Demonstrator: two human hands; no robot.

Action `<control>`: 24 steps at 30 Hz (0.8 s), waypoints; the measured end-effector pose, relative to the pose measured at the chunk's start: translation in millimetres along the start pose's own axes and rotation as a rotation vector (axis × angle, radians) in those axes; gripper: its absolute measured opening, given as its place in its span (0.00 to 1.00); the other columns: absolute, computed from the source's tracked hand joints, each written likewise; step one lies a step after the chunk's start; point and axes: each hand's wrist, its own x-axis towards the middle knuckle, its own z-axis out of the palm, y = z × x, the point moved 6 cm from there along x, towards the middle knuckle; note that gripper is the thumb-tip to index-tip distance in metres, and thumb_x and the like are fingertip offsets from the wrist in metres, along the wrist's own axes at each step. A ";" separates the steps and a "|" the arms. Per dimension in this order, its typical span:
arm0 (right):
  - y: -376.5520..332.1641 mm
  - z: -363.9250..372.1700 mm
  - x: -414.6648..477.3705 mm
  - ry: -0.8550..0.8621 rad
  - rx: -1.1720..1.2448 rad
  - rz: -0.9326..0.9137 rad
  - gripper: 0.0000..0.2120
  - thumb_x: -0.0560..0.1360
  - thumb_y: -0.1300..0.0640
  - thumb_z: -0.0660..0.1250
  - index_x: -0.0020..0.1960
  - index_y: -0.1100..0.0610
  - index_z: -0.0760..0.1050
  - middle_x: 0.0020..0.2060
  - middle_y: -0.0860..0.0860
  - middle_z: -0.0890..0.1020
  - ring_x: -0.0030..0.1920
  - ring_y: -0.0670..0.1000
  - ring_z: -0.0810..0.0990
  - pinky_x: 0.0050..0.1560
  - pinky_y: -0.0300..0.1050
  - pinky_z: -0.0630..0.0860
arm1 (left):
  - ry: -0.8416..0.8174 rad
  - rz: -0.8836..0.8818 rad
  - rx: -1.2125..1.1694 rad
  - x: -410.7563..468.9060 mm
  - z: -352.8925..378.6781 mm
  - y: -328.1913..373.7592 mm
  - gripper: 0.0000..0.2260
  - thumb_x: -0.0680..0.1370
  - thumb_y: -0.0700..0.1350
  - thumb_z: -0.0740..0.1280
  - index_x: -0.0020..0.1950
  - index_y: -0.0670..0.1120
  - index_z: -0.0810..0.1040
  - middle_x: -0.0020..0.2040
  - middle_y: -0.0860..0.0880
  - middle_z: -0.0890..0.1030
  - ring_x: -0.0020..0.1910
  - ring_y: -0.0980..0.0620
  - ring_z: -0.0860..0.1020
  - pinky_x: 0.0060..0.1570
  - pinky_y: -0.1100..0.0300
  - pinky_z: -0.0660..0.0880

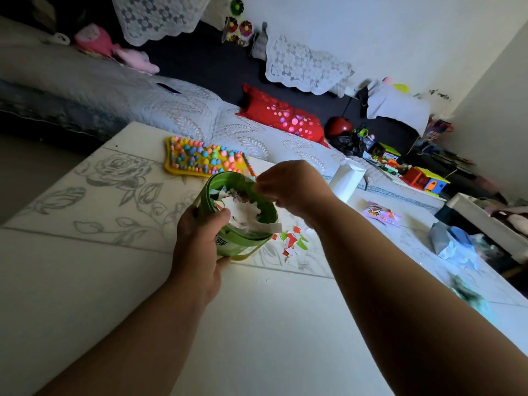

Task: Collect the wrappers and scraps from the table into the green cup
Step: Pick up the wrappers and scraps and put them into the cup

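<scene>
My left hand grips the green cup by its near side, tilted a little off the white table. White paper and wrappers fill the cup's mouth. My right hand is over the far rim, fingers pinched on a white scrap at the cup's opening. A small heap of red, green and white scraps lies on the table just right of the cup. A pink wrapper lies farther right.
A yellow mat with coloured bumps lies behind the cup. A white box stands at the far edge. Crumpled blue-white plastic and a greenish scrap lie at the right. A bed and toys are beyond.
</scene>
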 end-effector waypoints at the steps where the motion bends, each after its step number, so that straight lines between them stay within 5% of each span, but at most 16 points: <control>1: 11.2 -8.5 0.8 0.058 0.045 0.028 0.11 0.69 0.59 0.71 0.45 0.68 0.80 0.42 0.65 0.83 0.35 0.50 0.78 0.43 0.53 0.78 | 0.002 -0.002 -0.004 0.9 -0.7 -0.1 0.20 0.76 0.44 0.70 0.67 0.56 0.75 0.62 0.52 0.82 0.60 0.45 0.80 0.54 0.46 0.76; 4: 64.2 -20.8 -5.9 0.190 0.202 0.209 0.06 0.70 0.60 0.71 0.39 0.64 0.81 0.34 0.58 0.80 0.28 0.47 0.77 0.38 0.47 0.75 | 0.004 -0.001 -0.005 4.3 -2.9 1.4 0.19 0.76 0.44 0.70 0.66 0.55 0.76 0.61 0.52 0.82 0.61 0.46 0.80 0.55 0.46 0.76; 6: 108.0 -9.8 -11.7 0.167 0.176 0.343 0.06 0.70 0.59 0.71 0.34 0.55 0.79 0.35 0.55 0.80 0.33 0.51 0.77 0.39 0.45 0.74 | -0.001 0.000 -0.003 7.2 -3.7 2.4 0.18 0.76 0.45 0.70 0.66 0.55 0.77 0.62 0.52 0.82 0.62 0.46 0.79 0.58 0.44 0.75; 10: 171.1 34.1 -16.8 -0.088 -0.273 0.449 0.16 0.69 0.47 0.71 0.30 0.52 0.70 0.29 0.50 0.73 0.42 0.53 0.77 0.31 0.38 0.64 | -0.001 0.004 -0.016 11.3 -6.1 3.9 0.21 0.73 0.46 0.72 0.65 0.57 0.77 0.63 0.52 0.82 0.62 0.46 0.79 0.60 0.41 0.75; 12: 175.8 42.2 -24.0 -0.100 -0.257 0.453 0.15 0.66 0.43 0.74 0.39 0.54 0.77 0.36 0.50 0.79 0.50 0.55 0.80 0.36 0.38 0.68 | 0.004 0.001 -0.024 13.8 -7.8 3.5 0.21 0.73 0.47 0.72 0.66 0.57 0.77 0.63 0.53 0.81 0.63 0.46 0.79 0.61 0.40 0.75; 15: 176.4 44.5 -21.5 -0.041 -0.077 0.434 0.40 0.61 0.46 0.79 0.70 0.50 0.68 0.61 0.51 0.78 0.62 0.54 0.75 0.58 0.43 0.72 | -0.004 0.004 -0.008 16.9 -9.6 2.9 0.23 0.69 0.50 0.73 0.64 0.59 0.77 0.64 0.53 0.81 0.64 0.45 0.78 0.61 0.38 0.75; 18: 178.2 47.6 -3.7 -0.052 -0.130 0.431 0.48 0.58 0.45 0.80 0.73 0.45 0.62 0.64 0.56 0.71 0.62 0.57 0.73 0.64 0.52 0.73 | -0.002 0.008 -0.010 19.0 -10.8 4.3 0.24 0.67 0.51 0.73 0.63 0.60 0.78 0.64 0.53 0.80 0.64 0.44 0.78 0.59 0.36 0.76; 21: 174.5 52.4 14.1 -0.214 -0.261 0.388 0.45 0.62 0.45 0.78 0.74 0.49 0.61 0.69 0.57 0.67 0.69 0.59 0.67 0.69 0.56 0.67 | 0.001 0.004 -0.013 20.8 -11.3 4.7 0.24 0.68 0.50 0.73 0.64 0.60 0.78 0.65 0.53 0.80 0.63 0.44 0.78 0.58 0.37 0.77; 24: 165.6 54.3 24.5 -0.348 -0.404 0.244 0.24 0.70 0.48 0.72 0.62 0.56 0.75 0.59 0.54 0.78 0.60 0.56 0.75 0.62 0.50 0.72 | 0.009 0.009 -0.017 21.9 -11.4 5.0 0.19 0.75 0.47 0.70 0.65 0.59 0.77 0.64 0.52 0.80 0.63 0.44 0.78 0.59 0.38 0.76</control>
